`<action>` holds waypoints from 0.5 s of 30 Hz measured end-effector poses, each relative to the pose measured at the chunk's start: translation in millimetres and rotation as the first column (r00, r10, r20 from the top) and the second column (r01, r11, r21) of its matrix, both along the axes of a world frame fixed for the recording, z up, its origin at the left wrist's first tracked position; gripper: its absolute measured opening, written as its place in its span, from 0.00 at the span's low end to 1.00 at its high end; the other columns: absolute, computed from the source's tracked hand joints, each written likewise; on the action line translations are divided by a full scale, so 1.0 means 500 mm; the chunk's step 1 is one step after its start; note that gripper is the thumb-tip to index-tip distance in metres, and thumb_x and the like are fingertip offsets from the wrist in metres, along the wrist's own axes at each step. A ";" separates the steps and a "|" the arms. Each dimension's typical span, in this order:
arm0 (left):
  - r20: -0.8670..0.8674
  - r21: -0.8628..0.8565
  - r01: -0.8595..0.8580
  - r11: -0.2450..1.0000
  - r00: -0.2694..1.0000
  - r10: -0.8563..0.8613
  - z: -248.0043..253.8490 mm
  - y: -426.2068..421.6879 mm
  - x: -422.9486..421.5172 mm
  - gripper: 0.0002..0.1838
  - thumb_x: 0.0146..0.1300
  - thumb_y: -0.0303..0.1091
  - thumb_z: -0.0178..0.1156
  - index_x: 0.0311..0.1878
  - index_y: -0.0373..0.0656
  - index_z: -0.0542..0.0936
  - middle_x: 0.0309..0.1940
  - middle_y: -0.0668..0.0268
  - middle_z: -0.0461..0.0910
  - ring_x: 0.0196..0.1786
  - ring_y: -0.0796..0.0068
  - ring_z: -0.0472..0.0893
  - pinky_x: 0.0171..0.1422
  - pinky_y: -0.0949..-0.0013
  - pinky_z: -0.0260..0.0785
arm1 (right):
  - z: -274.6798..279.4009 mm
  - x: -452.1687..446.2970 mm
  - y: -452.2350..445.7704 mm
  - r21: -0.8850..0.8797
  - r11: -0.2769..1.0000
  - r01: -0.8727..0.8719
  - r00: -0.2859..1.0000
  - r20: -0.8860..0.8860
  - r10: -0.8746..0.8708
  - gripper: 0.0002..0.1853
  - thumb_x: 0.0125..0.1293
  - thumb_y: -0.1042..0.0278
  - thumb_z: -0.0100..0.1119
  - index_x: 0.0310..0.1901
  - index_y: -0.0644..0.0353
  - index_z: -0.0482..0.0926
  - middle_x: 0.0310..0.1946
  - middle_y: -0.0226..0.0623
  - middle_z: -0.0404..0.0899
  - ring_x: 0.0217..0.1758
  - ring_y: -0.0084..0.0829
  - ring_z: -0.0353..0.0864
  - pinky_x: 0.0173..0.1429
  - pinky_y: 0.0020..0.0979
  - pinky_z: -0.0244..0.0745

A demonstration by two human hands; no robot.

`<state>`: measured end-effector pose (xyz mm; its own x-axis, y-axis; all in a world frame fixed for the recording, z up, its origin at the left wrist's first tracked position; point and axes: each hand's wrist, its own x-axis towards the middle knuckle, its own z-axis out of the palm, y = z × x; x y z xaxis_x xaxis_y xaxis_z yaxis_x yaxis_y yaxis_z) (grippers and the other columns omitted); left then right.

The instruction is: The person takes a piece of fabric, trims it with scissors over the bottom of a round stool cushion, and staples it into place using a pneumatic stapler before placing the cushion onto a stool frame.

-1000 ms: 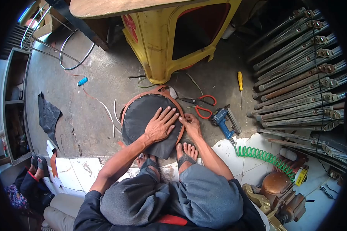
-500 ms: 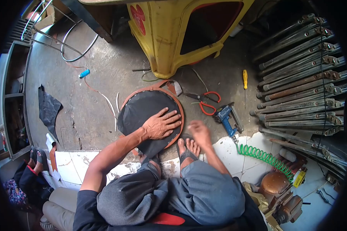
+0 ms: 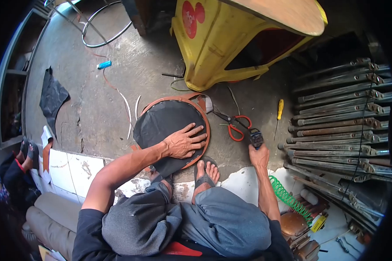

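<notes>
Round seat partly covered by spread left hand; right hand grips half-hidden staple gun.

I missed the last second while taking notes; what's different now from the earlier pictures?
The right hand has let go of the round pad's edge, moved off to the right and taken hold of the staple gun, which lay untouched on the floor. The left hand stays on the pad; the scissors and screwdriver still lie on the floor.
</notes>
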<state>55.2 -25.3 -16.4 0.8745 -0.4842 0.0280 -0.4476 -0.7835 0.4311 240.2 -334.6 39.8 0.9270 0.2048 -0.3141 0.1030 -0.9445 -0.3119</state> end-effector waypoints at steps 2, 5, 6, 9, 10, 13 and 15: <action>-0.017 0.008 -0.009 1.000 1.000 0.009 0.002 -0.004 -0.002 0.30 0.66 0.48 0.57 0.69 0.50 0.72 0.76 0.60 0.64 0.83 0.50 0.55 0.86 0.39 0.43 | 0.070 0.022 0.056 0.076 0.993 -0.090 0.971 -0.214 0.105 0.27 0.54 0.59 0.68 0.52 0.70 0.81 0.31 0.60 0.85 0.39 0.57 0.89 0.44 0.49 0.81; -0.033 0.020 -0.010 1.000 0.999 0.011 0.001 -0.014 0.000 0.30 0.65 0.48 0.57 0.70 0.49 0.72 0.76 0.61 0.64 0.83 0.49 0.54 0.87 0.38 0.41 | 0.099 0.032 0.124 0.191 0.868 -0.458 0.848 -0.200 0.491 0.24 0.51 0.58 0.71 0.51 0.57 0.86 0.36 0.55 0.87 0.39 0.54 0.88 0.45 0.48 0.82; -0.040 0.028 -0.013 1.000 0.999 0.014 0.001 -0.013 -0.002 0.30 0.65 0.48 0.58 0.70 0.49 0.72 0.76 0.61 0.64 0.83 0.48 0.53 0.87 0.37 0.40 | 0.097 0.037 0.147 0.265 0.695 -0.669 0.701 -0.086 0.708 0.24 0.51 0.59 0.72 0.52 0.52 0.87 0.37 0.52 0.87 0.39 0.54 0.87 0.46 0.47 0.82; -0.057 0.016 -0.034 0.999 0.998 0.035 0.004 -0.016 -0.004 0.31 0.64 0.48 0.58 0.70 0.50 0.71 0.76 0.62 0.64 0.84 0.49 0.53 0.87 0.37 0.39 | 0.066 0.059 0.194 0.275 0.596 -0.754 0.578 -0.153 0.802 0.24 0.50 0.58 0.72 0.53 0.47 0.87 0.38 0.46 0.88 0.40 0.53 0.87 0.47 0.46 0.83; -0.062 0.016 -0.041 0.999 0.997 0.042 0.007 -0.018 -0.007 0.31 0.64 0.48 0.58 0.70 0.50 0.71 0.76 0.62 0.64 0.84 0.49 0.53 0.87 0.37 0.39 | 0.056 0.057 0.197 0.278 0.591 -0.757 0.571 -0.156 0.806 0.24 0.50 0.58 0.72 0.53 0.47 0.87 0.38 0.46 0.88 0.40 0.53 0.87 0.47 0.46 0.83; -0.041 0.016 -0.058 0.998 0.997 0.058 0.000 -0.019 -0.011 0.32 0.64 0.48 0.58 0.71 0.50 0.70 0.77 0.62 0.63 0.84 0.50 0.53 0.87 0.38 0.39 | 0.037 0.071 0.209 0.299 0.575 -0.762 0.554 -0.160 0.817 0.25 0.50 0.56 0.73 0.53 0.47 0.87 0.37 0.45 0.88 0.41 0.53 0.86 0.46 0.47 0.82; -0.042 0.018 -0.067 0.998 0.997 0.068 -0.001 -0.018 -0.009 0.33 0.64 0.48 0.58 0.71 0.50 0.70 0.77 0.63 0.63 0.84 0.50 0.53 0.87 0.38 0.39 | 0.037 0.072 0.213 0.231 0.517 -0.824 0.482 -0.193 0.855 0.25 0.50 0.53 0.73 0.52 0.48 0.86 0.37 0.44 0.88 0.42 0.52 0.86 0.45 0.48 0.81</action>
<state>50.7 -34.2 -17.0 0.9055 -0.4240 -0.0173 -0.3749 -0.8186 0.4351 276.4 -227.9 58.5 0.1849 0.8831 -0.4313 0.7356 -0.4153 -0.5351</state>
